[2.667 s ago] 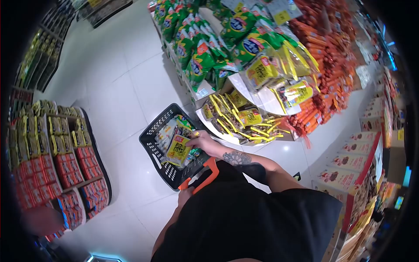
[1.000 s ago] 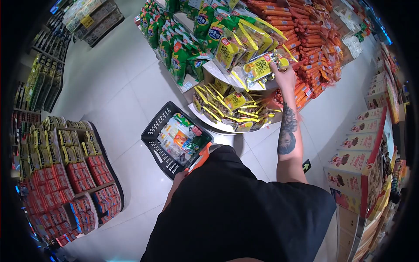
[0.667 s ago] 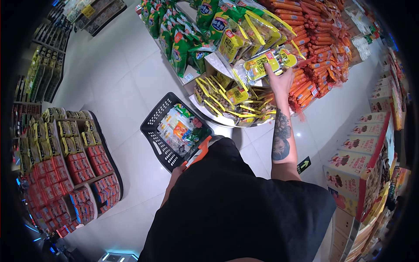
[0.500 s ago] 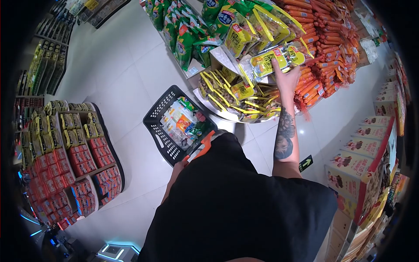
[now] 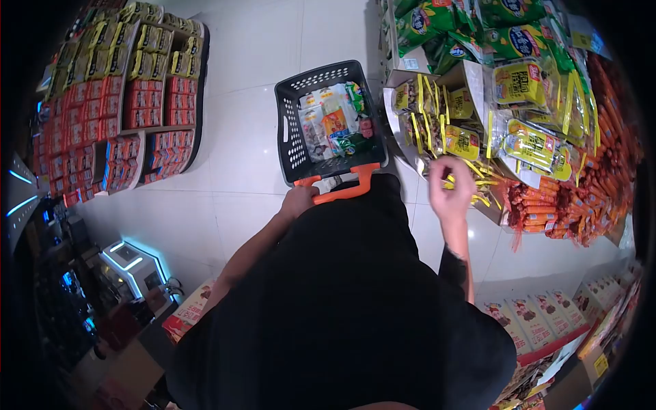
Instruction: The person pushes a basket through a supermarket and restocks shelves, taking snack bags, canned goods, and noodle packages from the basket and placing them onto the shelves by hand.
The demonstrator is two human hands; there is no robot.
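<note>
My left hand (image 5: 299,200) is closed round the orange handle (image 5: 352,191) of a black shopping basket (image 5: 290,154). Inside the basket lie several packaged foods, among them a green packet (image 5: 352,143) and an orange-and-white packet (image 5: 335,123). My right hand (image 5: 452,191) is in the air beside the snack display, its fingers curled in and slightly blurred, with nothing visible in them. Behind it are yellow-edged snack bags (image 5: 462,142) in a curved bin. A yellow-and-clear packet (image 5: 531,147) lies on the upper shelf, apart from the hand.
Green bags (image 5: 519,42) fill the back of the display, with orange-wrapped sausages (image 5: 536,212) at its right. A shelf of red and yellow packs (image 5: 145,96) stands to the left. Printed cartons (image 5: 529,321) line the lower right. White tiled floor (image 5: 249,130) lies between the shelves.
My right hand has let go of the yellow packet on the shelf and drawn back towards me, curling its fingers. My view has turned, and the left hand still grips the basket handle.
</note>
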